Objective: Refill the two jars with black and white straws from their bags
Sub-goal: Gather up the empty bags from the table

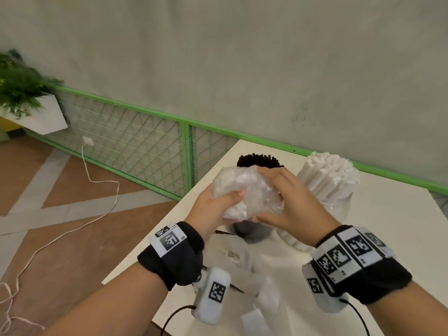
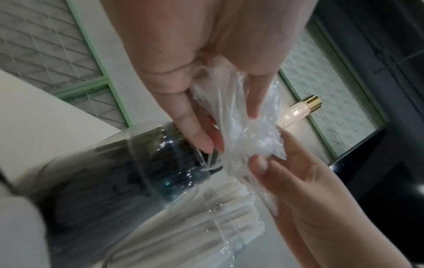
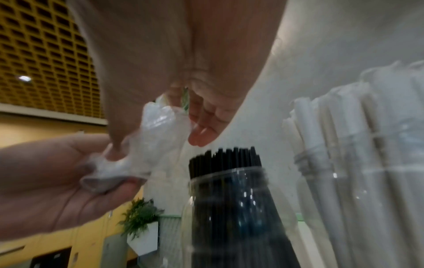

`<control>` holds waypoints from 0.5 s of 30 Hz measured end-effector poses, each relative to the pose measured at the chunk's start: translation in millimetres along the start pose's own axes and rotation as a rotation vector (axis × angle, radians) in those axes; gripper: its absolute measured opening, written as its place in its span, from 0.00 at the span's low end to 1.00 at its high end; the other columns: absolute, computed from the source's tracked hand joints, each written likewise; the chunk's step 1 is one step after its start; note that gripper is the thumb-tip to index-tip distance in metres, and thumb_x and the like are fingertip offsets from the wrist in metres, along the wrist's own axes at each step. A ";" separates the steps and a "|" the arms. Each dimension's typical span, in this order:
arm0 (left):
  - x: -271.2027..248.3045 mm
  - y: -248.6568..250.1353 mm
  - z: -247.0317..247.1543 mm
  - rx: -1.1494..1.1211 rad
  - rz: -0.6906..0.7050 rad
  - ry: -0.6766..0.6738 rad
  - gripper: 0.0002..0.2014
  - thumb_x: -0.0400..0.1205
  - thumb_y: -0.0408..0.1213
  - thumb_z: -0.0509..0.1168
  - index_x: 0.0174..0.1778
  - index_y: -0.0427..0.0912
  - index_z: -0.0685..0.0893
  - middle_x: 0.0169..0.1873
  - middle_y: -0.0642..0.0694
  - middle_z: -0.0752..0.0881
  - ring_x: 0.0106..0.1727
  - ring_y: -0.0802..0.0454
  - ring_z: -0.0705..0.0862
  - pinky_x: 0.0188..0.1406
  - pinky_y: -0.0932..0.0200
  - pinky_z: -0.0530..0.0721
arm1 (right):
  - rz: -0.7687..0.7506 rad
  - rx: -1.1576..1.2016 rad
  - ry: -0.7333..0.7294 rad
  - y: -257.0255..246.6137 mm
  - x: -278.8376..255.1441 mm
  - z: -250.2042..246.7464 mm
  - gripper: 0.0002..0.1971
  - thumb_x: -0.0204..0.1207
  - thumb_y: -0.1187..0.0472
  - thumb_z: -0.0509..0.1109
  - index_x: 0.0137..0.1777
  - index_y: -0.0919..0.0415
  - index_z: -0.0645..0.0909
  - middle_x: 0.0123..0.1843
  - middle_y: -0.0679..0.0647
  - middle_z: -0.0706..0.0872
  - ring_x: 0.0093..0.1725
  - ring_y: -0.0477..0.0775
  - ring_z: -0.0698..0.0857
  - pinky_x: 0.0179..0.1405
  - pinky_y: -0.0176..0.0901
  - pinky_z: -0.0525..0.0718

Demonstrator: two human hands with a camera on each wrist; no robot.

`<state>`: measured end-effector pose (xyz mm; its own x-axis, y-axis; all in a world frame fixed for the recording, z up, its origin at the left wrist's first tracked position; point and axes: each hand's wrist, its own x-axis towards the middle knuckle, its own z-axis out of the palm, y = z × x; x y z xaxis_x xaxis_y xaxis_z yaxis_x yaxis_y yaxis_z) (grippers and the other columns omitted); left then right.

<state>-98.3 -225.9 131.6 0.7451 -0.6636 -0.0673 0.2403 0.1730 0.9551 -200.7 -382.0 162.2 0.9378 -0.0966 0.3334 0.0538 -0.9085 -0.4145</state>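
Both hands hold a crumpled clear plastic bag (image 1: 247, 190) above the white table (image 1: 388, 238); I see no straws in it. My left hand (image 1: 228, 202) grips its near left side, thumb on top. My right hand (image 1: 274, 195) pinches the right side between fingers and thumb. Just behind and below the bag stands a glass jar packed with black straws (image 1: 259, 160). To its right, a jar of white straws (image 1: 327, 180) fans out. The left wrist view shows the bag (image 2: 247, 137) over the black-straw jar (image 2: 149, 163). In the right wrist view the bag (image 3: 149, 145) hangs left of the black straws (image 3: 229, 159).
More clear plastic wrapping (image 1: 254, 275) lies on the table in front of the jars. The table's left edge (image 1: 169, 214) drops to a tiled floor with a white cable (image 1: 97, 185). A green mesh railing (image 1: 145, 141) and grey wall stand behind; a potted plant (image 1: 21, 93) sits far left.
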 end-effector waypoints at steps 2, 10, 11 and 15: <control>-9.8 -22.9 -11.4 -0.032 -0.004 -0.048 0.20 0.76 0.39 0.72 0.63 0.47 0.79 0.59 0.41 0.86 0.59 0.42 0.85 0.50 0.43 0.87 | -0.019 -0.041 0.103 -5.2 -9.0 26.4 0.32 0.67 0.57 0.79 0.72 0.53 0.73 0.52 0.37 0.73 0.47 0.35 0.72 0.47 0.21 0.69; -113.2 -69.6 -82.5 -0.120 0.048 -0.155 0.34 0.74 0.40 0.75 0.73 0.53 0.66 0.66 0.39 0.81 0.59 0.39 0.86 0.48 0.39 0.87 | -0.033 0.014 0.293 -91.9 -69.2 125.6 0.21 0.61 0.69 0.76 0.31 0.49 0.65 0.27 0.42 0.68 0.27 0.44 0.68 0.26 0.40 0.65; -126.8 -71.1 -93.3 -0.088 0.074 -0.109 0.31 0.75 0.37 0.73 0.72 0.51 0.68 0.64 0.40 0.82 0.58 0.40 0.86 0.48 0.40 0.87 | -0.035 0.027 0.274 -103.4 -74.3 137.7 0.18 0.63 0.67 0.76 0.32 0.53 0.67 0.27 0.45 0.70 0.28 0.49 0.70 0.27 0.44 0.67; -165.4 -81.6 -141.0 -0.033 0.161 0.098 0.30 0.75 0.28 0.70 0.69 0.51 0.67 0.62 0.40 0.81 0.56 0.42 0.86 0.38 0.52 0.87 | -0.027 0.134 0.141 -144.2 -87.4 178.6 0.12 0.69 0.57 0.76 0.51 0.55 0.81 0.39 0.45 0.83 0.39 0.49 0.80 0.40 0.45 0.77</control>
<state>-153.4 -27.6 24.1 0.8319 -0.5520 0.0561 0.1328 0.2962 0.9458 -229.1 -169.9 41.6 0.8785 -0.1374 0.4575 0.1323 -0.8503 -0.5094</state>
